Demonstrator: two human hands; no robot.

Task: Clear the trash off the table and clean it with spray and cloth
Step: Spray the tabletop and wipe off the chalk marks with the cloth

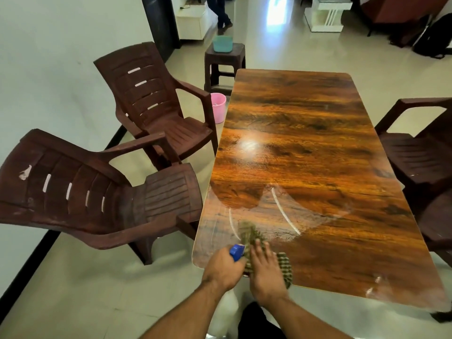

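One blurred cloth point(285, 265) under right hand point(266, 272), left hand point(223, 267) hiding probable sprayer point(236, 252)

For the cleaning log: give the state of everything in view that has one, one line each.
table: no trash on it, wet streaks at near end.
left hand: grips spray bottle.
right hand: flat on cloth, fingers straight.
spray bottle: held at table's near edge.
cloth: spread on table's near corner.
pink bin: upright on floor, open.
teal tub: upright on stool.
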